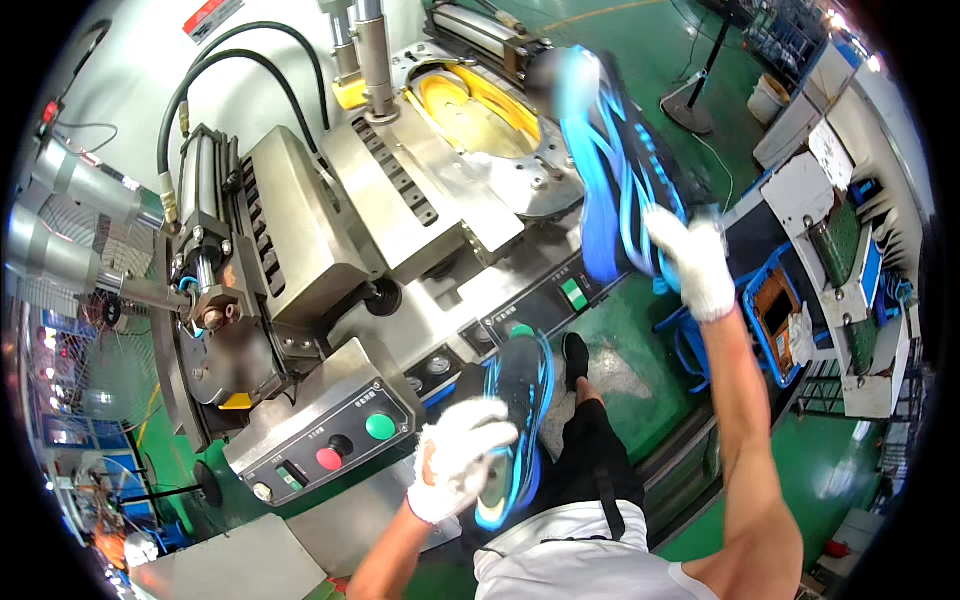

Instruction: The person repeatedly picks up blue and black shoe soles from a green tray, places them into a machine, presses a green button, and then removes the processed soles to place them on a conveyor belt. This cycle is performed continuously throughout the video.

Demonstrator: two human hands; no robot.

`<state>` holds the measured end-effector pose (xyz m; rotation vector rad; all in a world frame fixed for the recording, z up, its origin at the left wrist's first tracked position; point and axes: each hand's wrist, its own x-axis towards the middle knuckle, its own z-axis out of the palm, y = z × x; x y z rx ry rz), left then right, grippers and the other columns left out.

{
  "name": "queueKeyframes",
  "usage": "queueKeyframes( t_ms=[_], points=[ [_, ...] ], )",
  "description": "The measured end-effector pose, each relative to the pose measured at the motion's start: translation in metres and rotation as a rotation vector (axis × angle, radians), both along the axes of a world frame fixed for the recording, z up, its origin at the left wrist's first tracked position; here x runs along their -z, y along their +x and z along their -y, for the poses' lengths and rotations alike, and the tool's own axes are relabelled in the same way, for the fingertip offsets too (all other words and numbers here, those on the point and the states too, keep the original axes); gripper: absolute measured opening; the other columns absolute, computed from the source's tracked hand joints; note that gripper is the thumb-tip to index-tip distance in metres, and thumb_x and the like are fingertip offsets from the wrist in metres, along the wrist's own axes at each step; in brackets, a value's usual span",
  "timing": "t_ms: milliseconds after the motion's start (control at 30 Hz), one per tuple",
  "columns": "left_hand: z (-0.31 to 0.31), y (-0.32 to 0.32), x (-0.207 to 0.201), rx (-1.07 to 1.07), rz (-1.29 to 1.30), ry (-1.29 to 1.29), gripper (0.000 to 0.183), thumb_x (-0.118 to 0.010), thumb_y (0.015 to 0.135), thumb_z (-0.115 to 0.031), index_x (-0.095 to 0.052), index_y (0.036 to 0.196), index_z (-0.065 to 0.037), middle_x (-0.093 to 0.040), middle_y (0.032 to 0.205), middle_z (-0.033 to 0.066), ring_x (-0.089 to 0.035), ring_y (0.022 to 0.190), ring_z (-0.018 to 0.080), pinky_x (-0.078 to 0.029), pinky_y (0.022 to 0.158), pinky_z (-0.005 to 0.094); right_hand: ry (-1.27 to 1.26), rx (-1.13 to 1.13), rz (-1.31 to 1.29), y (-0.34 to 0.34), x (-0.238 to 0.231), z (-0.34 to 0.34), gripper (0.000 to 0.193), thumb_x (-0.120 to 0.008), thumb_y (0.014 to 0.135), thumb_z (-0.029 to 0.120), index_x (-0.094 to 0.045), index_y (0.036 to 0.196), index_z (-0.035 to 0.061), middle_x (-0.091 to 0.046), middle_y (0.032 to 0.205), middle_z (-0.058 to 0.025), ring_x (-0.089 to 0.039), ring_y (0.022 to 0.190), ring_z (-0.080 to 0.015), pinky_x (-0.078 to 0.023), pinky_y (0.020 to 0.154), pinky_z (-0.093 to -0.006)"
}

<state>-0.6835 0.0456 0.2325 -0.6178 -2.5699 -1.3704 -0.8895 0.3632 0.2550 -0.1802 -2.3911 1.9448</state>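
Note:
A white glove covers my left hand (462,452), whose fingers are closed on the side of a dark shoe with bright blue edges (524,385) at the lower middle, in front of the machine's panels. Farther up and to the right, my right hand (692,258), also gloved in white, grips the lower part of a black-and-blue shoe (622,185). That shoe is tilted and smeared by motion, so its far end is unclear. It hangs beside a metal press station (545,190) with a yellow oval-shaped insert (470,108).
Two control panels with buttons line the front; a green button (380,427) and a red button (329,459) show. Hydraulic cylinders (60,250) stand at left. A blue crate (775,310), a white shelf unit (860,370) and a stand base (687,113) are on the right.

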Motion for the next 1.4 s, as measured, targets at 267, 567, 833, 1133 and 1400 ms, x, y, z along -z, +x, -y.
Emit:
queueKeyframes(
  t_ms=[267,567,833,1133,1400],
  points=[
    [0.044,0.088,0.047,0.000,0.295,-0.096,0.022,-0.068,0.094,-0.015,-0.076,0.115,-0.012,-0.072,0.118,0.0157,-0.069,0.110,0.0386,-0.056,0.096,0.0484,0.589,-0.509,0.108,-0.264,-0.051,0.138,0.065,-0.079,0.081,0.051,-0.070,0.119,-0.0006,-0.075,0.116,-0.0176,-0.072,0.102,-0.0270,-0.057,0.093,-0.0405],
    [0.070,0.101,0.075,-0.029,0.277,-0.011,0.039,-0.068,0.081,-0.013,-0.075,0.119,-0.018,-0.069,0.130,0.0124,-0.065,0.124,0.0409,-0.057,0.097,0.0497,1.173,-0.330,-0.247,-0.287,0.031,0.220,0.078,-0.071,0.082,0.066,-0.073,0.125,0.0015,-0.072,0.130,-0.0220,-0.072,0.117,-0.0355,-0.057,0.100,-0.0423],
    [0.088,0.069,0.065,0.287,0.272,-0.105,0.054,-0.086,0.081,-0.039,-0.071,0.123,-0.008,-0.069,0.126,0.0182,-0.067,0.114,0.0423,-0.055,0.100,0.0517,0.968,-0.341,-0.212,-0.262,0.014,0.213,0.109,-0.064,0.086,0.079,-0.046,0.151,-0.0068,-0.066,0.133,-0.0335,-0.066,0.125,-0.0453,-0.051,0.107,-0.0467],
    [0.067,0.058,0.068,0.226,0.300,-0.092,0.021,-0.081,0.084,-0.024,-0.077,0.100,-0.010,-0.072,0.104,0.0094,-0.069,0.093,0.0319,-0.056,0.080,0.0436,0.676,-0.613,-0.648,0.079,0.066,0.149,0.086,-0.076,0.090,0.043,-0.044,0.158,0.0011,-0.040,0.164,-0.0279,-0.036,0.155,-0.0456,-0.028,0.128,-0.0516],
    [0.031,0.064,0.093,0.009,0.396,0.120,0.011,-0.066,0.093,-0.004,-0.075,0.099,-0.004,-0.067,0.096,0.0117,-0.066,0.090,0.0258,-0.053,0.082,0.0369,0.677,-0.655,-0.409,0.136,0.111,0.122,0.102,-0.069,0.092,0.057,-0.026,0.166,0.0016,-0.024,0.171,-0.0278,-0.018,0.160,-0.0470,-0.013,0.132,-0.0544]
  ],
)
